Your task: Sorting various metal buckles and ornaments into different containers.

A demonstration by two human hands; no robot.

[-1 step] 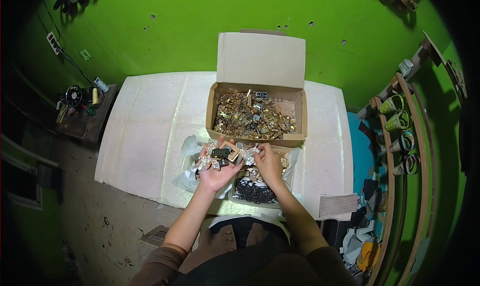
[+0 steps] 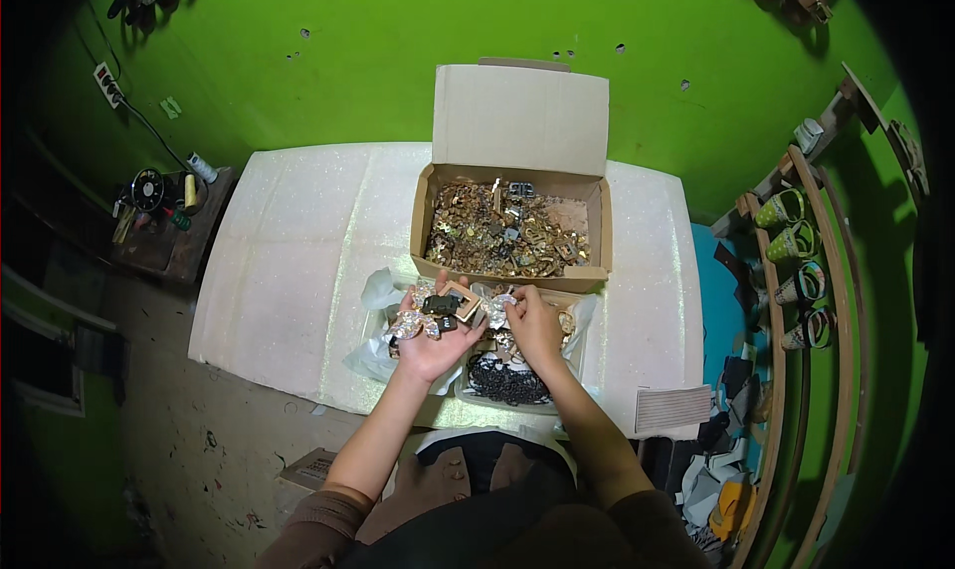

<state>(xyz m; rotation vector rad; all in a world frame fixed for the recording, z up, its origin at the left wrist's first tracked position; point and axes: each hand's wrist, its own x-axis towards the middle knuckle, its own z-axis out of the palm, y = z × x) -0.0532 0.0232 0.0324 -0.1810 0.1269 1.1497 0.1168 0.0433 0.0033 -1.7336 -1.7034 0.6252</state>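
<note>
My left hand [image 2: 438,348] is palm up over the near boxes. A gold square buckle [image 2: 464,292], a dark buckle [image 2: 439,306] and a sparkly bow-like ornament [image 2: 409,325] lie across its palm and fingers. My right hand [image 2: 537,330] is beside it, thumb and fingers pinched on another sparkly ornament [image 2: 499,305]. Beneath my hands, a lined box [image 2: 579,342] contains black beads [image 2: 505,381] and gold-coloured pieces. White lining paper [image 2: 379,292] sticks out by my left hand, which hides much of the contents there.
An open cardboard box [image 2: 603,226] full of small metal fittings stands behind my hands on the pale glittery table [image 2: 288,271]. A ridged grey piece [image 2: 672,408] lies at the front right corner. Wooden rack rails [image 2: 775,370] with sandals stand right; a small dark table [image 2: 171,246] holds thread spools left.
</note>
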